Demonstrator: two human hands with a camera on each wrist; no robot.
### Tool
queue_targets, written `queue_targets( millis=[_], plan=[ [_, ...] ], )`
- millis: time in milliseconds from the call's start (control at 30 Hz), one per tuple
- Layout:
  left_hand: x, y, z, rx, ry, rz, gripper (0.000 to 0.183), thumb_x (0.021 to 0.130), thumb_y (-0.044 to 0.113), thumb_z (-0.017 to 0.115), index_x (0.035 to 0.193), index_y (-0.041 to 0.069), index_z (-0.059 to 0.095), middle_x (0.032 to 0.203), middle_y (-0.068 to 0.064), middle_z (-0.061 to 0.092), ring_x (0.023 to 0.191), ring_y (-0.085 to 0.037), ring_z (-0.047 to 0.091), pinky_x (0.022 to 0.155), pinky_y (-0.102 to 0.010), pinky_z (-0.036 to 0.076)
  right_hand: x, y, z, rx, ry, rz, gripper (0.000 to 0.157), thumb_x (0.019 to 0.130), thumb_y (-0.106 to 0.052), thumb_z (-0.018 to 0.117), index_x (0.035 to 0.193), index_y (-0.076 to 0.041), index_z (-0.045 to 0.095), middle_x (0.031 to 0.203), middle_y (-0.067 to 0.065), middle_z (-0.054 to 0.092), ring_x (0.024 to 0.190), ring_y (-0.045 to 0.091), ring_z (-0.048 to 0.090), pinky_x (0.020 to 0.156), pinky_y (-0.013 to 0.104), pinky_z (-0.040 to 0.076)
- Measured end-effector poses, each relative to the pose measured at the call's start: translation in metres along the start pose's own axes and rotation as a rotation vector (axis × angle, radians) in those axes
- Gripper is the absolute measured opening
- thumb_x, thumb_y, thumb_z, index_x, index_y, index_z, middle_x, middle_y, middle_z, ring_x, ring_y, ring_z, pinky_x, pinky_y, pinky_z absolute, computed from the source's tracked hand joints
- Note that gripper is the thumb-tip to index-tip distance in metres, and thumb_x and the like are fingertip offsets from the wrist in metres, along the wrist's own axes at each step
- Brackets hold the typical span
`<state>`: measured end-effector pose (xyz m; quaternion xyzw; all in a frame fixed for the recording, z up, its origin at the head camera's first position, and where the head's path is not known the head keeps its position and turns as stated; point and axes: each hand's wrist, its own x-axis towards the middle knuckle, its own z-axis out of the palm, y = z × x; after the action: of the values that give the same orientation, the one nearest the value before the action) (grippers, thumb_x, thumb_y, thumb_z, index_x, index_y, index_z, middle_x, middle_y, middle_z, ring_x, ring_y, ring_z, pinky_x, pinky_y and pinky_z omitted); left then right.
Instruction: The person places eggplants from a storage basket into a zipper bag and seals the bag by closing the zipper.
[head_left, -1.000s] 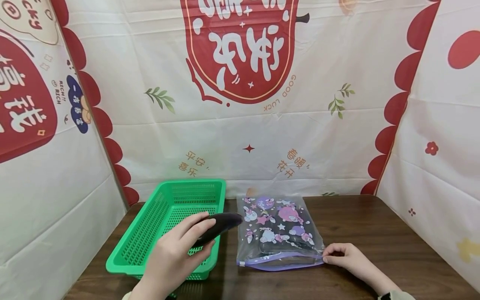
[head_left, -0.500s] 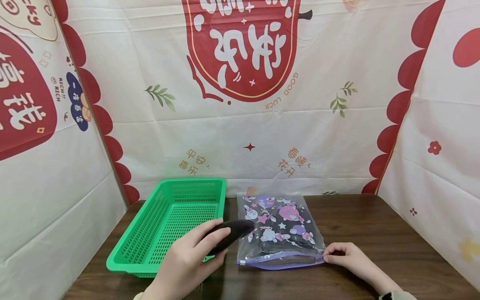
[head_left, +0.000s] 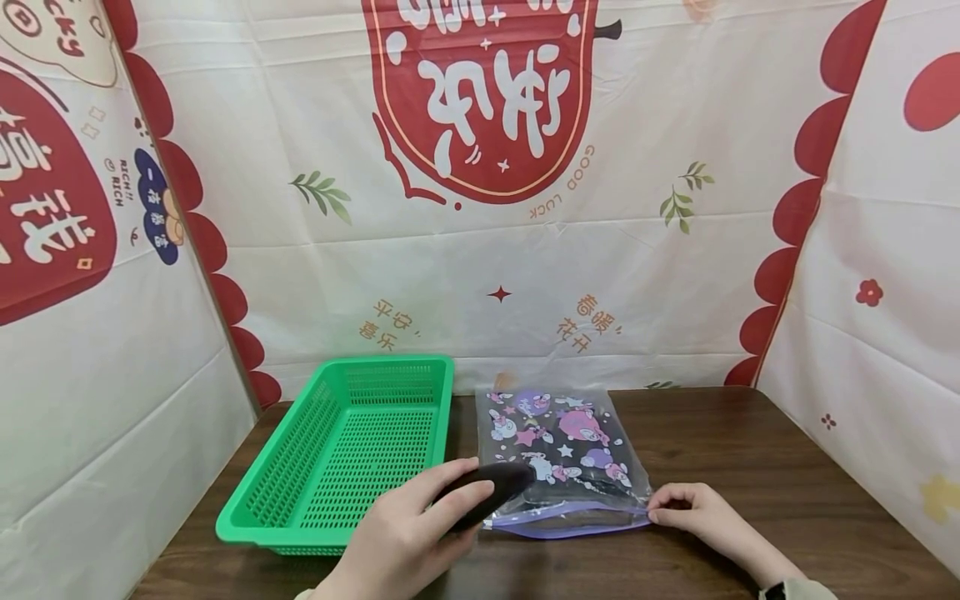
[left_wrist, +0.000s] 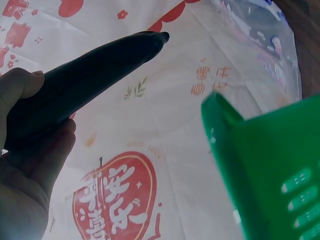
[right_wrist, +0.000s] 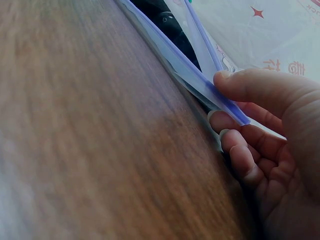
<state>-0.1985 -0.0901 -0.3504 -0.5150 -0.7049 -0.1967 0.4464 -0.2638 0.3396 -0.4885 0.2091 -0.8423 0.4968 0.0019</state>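
Note:
My left hand (head_left: 412, 529) grips a dark, glossy eggplant (head_left: 504, 490), whose tip overlaps the near left part of a clear zip bag (head_left: 573, 425) in the head view. The left wrist view shows the eggplant (left_wrist: 95, 75) tapering to a small stubby end, with thumb and fingers around its thicker part. The bag lies on the table, printed with pink, purple and white cartoon figures. Its purple zip edge (right_wrist: 192, 70) gapes, and something dark and shiny (right_wrist: 172, 27) shows inside. At the bag's near right corner, my right hand (head_left: 693, 507) pinches that edge between thumb and fingers.
A green slotted plastic basket (head_left: 231, 529) stands left of the bag, with no items visible on its floor. Brown wooden table (head_left: 705, 442) extends right of the bag. Printed white cloth (head_left: 450, 250) hangs behind and along both sides.
My left hand has carried the eggplant from over the basket's right side rightward and nearer, to the bag's opening. The right hand keeps its pinch on the bag's corner.

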Motion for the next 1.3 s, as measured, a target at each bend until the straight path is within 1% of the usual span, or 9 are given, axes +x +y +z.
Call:
queue_targets(
  millis=[133, 267, 433, 600, 700, 833, 1067, 1167, 1300],
  plan=[
    [-0.001, 0.003, 0.008, -0.027, -0.058, 0.038, 0.035, 0.088, 0.02, 0.069, 0.121, 0.011, 0.063, 0.118, -0.013, 0.063, 0.099, -0.022, 0.067, 0.077, -0.028, 0.054, -0.001, 0.0, 0.0, 0.009, -0.002, 0.008, 0.006, 0.089, -0.01, 0.067, 0.088, -0.004, 0.07, 0.083, -0.004, 0.066, 0.076, 0.002, 0.055, 0.064, 0.025, 0.046],
    [-0.006, 0.005, 0.014, -0.056, -0.133, 0.039, 0.053, 0.074, 0.017, 0.082, 0.123, 0.013, 0.062, 0.12, -0.01, 0.062, 0.102, -0.018, 0.065, 0.079, -0.026, 0.053, -0.002, 0.0, 0.001, 0.01, -0.003, 0.002, 0.006, 0.09, -0.009, 0.067, 0.088, -0.005, 0.07, 0.084, -0.004, 0.066, 0.076, 0.002, 0.055, 0.064, 0.025, 0.046],
    [-0.01, 0.008, 0.021, -0.081, -0.174, 0.03, 0.056, 0.071, 0.016, 0.084, 0.122, 0.016, 0.062, 0.121, -0.007, 0.061, 0.104, -0.015, 0.063, 0.08, -0.023, 0.052, -0.002, 0.0, 0.001, -0.012, 0.002, -0.009, 0.005, 0.09, -0.009, 0.067, 0.087, -0.007, 0.07, 0.084, -0.004, 0.066, 0.076, 0.003, 0.055, 0.065, 0.025, 0.046],
    [-0.013, 0.01, 0.027, -0.128, -0.231, -0.013, 0.051, 0.076, 0.018, 0.081, 0.122, 0.018, 0.061, 0.121, -0.004, 0.061, 0.104, -0.011, 0.062, 0.08, -0.021, 0.051, -0.002, 0.0, 0.0, -0.029, 0.005, -0.004, 0.005, 0.09, -0.01, 0.067, 0.087, -0.008, 0.07, 0.084, -0.003, 0.066, 0.077, 0.003, 0.055, 0.065, 0.024, 0.046],
    [-0.014, 0.01, 0.031, -0.137, -0.255, -0.025, 0.05, 0.075, 0.019, 0.082, 0.12, 0.018, 0.06, 0.12, -0.003, 0.061, 0.101, -0.01, 0.062, 0.081, -0.02, 0.05, -0.002, 0.0, 0.0, -0.033, 0.007, 0.004, 0.005, 0.089, -0.011, 0.068, 0.087, -0.008, 0.07, 0.084, -0.003, 0.066, 0.077, 0.003, 0.055, 0.066, 0.024, 0.046],
    [-0.016, 0.011, 0.037, -0.13, -0.269, -0.022, 0.051, 0.072, 0.018, 0.084, 0.117, 0.018, 0.061, 0.118, -0.002, 0.062, 0.099, -0.009, 0.062, 0.079, -0.019, 0.05, -0.002, -0.001, -0.001, -0.04, 0.01, 0.009, 0.005, 0.089, -0.012, 0.068, 0.086, -0.008, 0.07, 0.084, -0.004, 0.066, 0.077, 0.003, 0.055, 0.066, 0.024, 0.045],
    [-0.021, 0.011, 0.045, -0.059, -0.279, 0.015, 0.046, 0.074, 0.019, 0.083, 0.116, 0.021, 0.064, 0.119, -0.003, 0.062, 0.102, -0.011, 0.062, 0.078, -0.019, 0.051, -0.001, -0.003, -0.001, -0.051, 0.014, 0.011, 0.006, 0.089, -0.013, 0.069, 0.086, -0.008, 0.071, 0.083, -0.005, 0.066, 0.077, 0.003, 0.055, 0.066, 0.024, 0.045],
    [-0.022, 0.011, 0.046, -0.059, -0.326, 0.012, 0.046, 0.077, 0.018, 0.081, 0.119, 0.022, 0.064, 0.122, -0.003, 0.06, 0.107, -0.011, 0.06, 0.081, -0.02, 0.05, 0.0, -0.003, 0.0, -0.045, 0.017, 0.013, 0.005, 0.089, -0.012, 0.069, 0.086, -0.008, 0.071, 0.084, -0.004, 0.066, 0.077, 0.003, 0.055, 0.067, 0.024, 0.046],
    [-0.023, 0.014, 0.049, -0.096, -0.397, -0.022, 0.042, 0.082, 0.017, 0.077, 0.121, 0.024, 0.064, 0.126, -0.003, 0.059, 0.111, -0.011, 0.058, 0.082, -0.021, 0.05, 0.001, -0.005, 0.0, -0.042, 0.02, 0.005, 0.005, 0.089, -0.011, 0.069, 0.085, -0.007, 0.071, 0.084, -0.004, 0.066, 0.077, 0.003, 0.056, 0.067, 0.024, 0.046]
  ],
)
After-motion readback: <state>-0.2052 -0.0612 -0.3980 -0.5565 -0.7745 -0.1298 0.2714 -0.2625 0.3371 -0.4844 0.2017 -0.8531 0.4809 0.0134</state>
